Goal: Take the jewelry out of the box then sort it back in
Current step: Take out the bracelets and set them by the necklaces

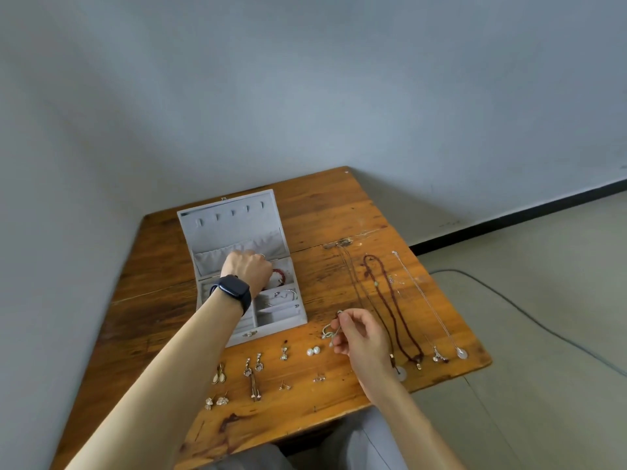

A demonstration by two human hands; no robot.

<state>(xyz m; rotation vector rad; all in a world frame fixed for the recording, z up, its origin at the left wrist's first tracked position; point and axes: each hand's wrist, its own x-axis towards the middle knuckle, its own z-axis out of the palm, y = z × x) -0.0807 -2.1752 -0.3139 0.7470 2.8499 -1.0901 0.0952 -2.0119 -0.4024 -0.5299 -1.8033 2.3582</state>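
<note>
Pale green cord [330, 330], looped and seemingly beaded, hangs from my right hand [363, 334]. The thumb and forefinger pinch it just above the counter [322, 212], at about 4 o'clock from the grey box [234, 232]. I judge it light, limp and quick to tangle, so it is better held at a bead or knot than by a loose strand. My left hand [249, 269] reaches into the box's rear compartment with its fingers curled out of sight, and I cannot tell whether they hold anything. A red bracelet [280, 274] lies at its 3 o'clock.
</note>
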